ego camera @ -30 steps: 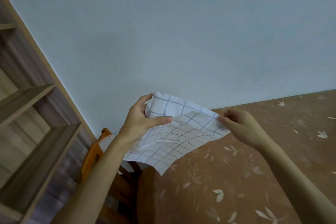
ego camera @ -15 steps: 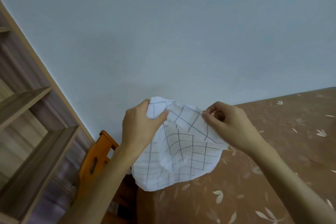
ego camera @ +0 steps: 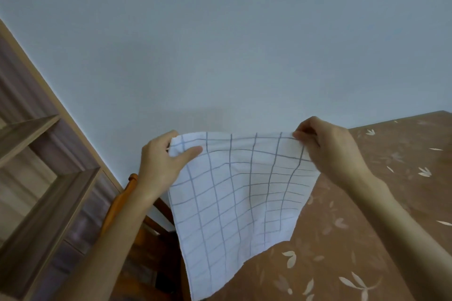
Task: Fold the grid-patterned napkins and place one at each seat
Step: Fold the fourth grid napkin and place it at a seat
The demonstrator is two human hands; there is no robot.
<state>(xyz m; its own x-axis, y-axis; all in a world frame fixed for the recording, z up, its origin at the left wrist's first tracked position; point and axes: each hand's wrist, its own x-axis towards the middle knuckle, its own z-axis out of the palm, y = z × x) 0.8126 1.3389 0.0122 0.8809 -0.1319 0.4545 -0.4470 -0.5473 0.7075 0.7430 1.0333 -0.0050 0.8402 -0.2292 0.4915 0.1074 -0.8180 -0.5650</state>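
Note:
A white napkin with a grey grid [ego camera: 234,203] hangs spread out in the air in front of me, over the near-left corner of the table. My left hand [ego camera: 161,164] pinches its top left corner between thumb and fingers. My right hand [ego camera: 327,151] pinches the top right corner. The top edge is pulled nearly straight between the two hands, and the cloth drops loosely below them, its lowest corner at the bottom of the view.
A table with a brown leaf-print cloth [ego camera: 367,239] fills the right and lower right. An orange wooden chair [ego camera: 137,222] stands at the table's left edge, under my left arm. Wooden shelves [ego camera: 46,178] line the left side. A pale wall lies behind.
My hands have moved apart and pulled the bunched napkin open, so it now hangs flat from its two top corners.

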